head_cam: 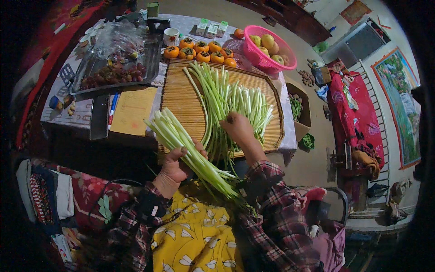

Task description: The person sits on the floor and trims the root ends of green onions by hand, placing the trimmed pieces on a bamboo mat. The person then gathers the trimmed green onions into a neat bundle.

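Note:
My left hand [176,166] grips a thick bundle of long, pale green vegetable stalks [183,142]. The bundle slants over my lap, with its white cut ends up at the left and its greener ends down at the right. My right hand [239,127] is curled against more loose green stalks [217,95] on a slatted bamboo tray [183,98]. Its fingertips are hidden, so whether it pinches any stalk does not show. Right of that hand, more whitish stalk ends [253,105] lie side by side on the tray.
Persimmons [203,56] stand in rows behind the tray. A pink plastic basket [249,54] holds apples or similar fruit. Grapes and plastic bags fill a metal tray [115,89] at the left, near a yellow paper pad [134,110]. A cardboard box [302,127] stands right of the table.

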The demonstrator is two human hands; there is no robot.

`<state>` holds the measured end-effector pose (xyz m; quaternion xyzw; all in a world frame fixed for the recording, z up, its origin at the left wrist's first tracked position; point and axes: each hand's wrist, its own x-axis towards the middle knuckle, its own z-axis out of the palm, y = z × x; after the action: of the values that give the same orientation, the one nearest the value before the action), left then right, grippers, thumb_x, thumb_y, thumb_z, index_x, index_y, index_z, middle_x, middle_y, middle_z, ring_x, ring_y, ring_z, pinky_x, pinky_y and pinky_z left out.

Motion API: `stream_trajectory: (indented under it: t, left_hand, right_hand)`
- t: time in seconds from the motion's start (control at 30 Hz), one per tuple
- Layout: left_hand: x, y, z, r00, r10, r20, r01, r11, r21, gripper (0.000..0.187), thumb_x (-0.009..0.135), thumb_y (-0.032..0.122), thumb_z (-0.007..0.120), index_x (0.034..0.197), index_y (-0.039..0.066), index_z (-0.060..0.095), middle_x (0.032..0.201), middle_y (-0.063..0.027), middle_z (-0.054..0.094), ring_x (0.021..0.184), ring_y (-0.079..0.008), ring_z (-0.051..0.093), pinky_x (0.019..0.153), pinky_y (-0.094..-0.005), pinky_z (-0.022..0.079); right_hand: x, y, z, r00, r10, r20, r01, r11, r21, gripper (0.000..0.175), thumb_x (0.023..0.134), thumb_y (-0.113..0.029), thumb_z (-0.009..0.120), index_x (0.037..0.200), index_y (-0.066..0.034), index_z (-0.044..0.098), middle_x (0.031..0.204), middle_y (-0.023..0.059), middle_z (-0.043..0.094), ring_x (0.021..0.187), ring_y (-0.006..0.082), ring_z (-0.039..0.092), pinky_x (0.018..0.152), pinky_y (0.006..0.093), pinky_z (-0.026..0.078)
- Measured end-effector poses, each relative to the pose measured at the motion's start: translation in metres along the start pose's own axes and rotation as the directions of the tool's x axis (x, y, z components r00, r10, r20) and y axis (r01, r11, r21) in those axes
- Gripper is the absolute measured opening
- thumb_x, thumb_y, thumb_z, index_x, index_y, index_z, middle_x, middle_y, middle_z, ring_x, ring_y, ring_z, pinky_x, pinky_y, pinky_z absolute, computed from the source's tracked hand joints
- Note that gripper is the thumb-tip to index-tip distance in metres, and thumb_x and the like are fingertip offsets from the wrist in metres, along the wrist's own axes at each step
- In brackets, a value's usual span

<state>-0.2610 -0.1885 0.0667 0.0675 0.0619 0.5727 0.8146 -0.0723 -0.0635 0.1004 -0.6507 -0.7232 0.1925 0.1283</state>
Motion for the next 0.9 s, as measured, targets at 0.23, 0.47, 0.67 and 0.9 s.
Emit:
stream_trajectory:
  t: [0.23,0.47,0.67,0.9]
  left_hand:
    - [-0.014,0.012,-0.004,0.998,-0.062,-0.016,0.06,0.991,-0.121,0.04,0.072,0.012,0.068,0.109,0.003,0.056,0.115,-0.0169,0.057,0.099,-0.0298,0.059,0.092,-0.0466,0.045]
    - [-0.02,0.008,0.001,0.999,-0.04,-0.009,0.039,0.997,-0.06,0.038,0.074,0.016,0.068,0.109,0.006,0.06,0.122,-0.0188,0.054,0.103,-0.0304,0.058,0.09,-0.0483,0.046]
    - [-0.022,0.003,0.004,0.994,-0.065,0.083,0.077,0.987,-0.143,0.039,0.077,0.013,0.066,0.114,0.007,0.057,0.13,-0.0172,0.048,0.117,-0.0314,0.05,0.098,-0.047,0.041]
    - [-0.026,-0.012,0.01,0.997,-0.062,0.04,0.067,0.989,-0.135,0.039,0.076,0.015,0.066,0.114,0.008,0.057,0.132,-0.0146,0.047,0.123,-0.0316,0.044,0.1,-0.0489,0.038]
  right_hand:
    - [0.002,-0.006,0.0,0.99,0.093,-0.102,-0.062,0.959,0.276,0.028,0.082,-0.026,0.062,0.084,0.0009,0.056,0.075,0.0185,0.062,0.069,0.0353,0.06,0.064,0.0417,0.047]
    - [-0.024,-0.016,-0.046,0.928,-0.046,-0.37,0.228,0.855,0.466,0.017,0.087,-0.014,0.061,0.082,-0.0004,0.052,0.061,0.002,0.048,0.057,0.008,0.042,0.051,0.0254,0.037]
    - [-0.077,-0.027,-0.068,0.965,-0.138,-0.224,0.225,0.874,0.43,0.016,0.086,-0.012,0.062,0.081,-0.0013,0.051,0.062,-0.0001,0.046,0.056,0.0069,0.039,0.05,0.0239,0.035]
    - [-0.131,-0.022,-0.068,0.952,-0.299,0.06,0.257,0.893,0.368,0.013,0.083,-0.011,0.061,0.083,-0.001,0.053,0.065,0.0124,0.055,0.058,0.0177,0.052,0.055,0.0317,0.043]
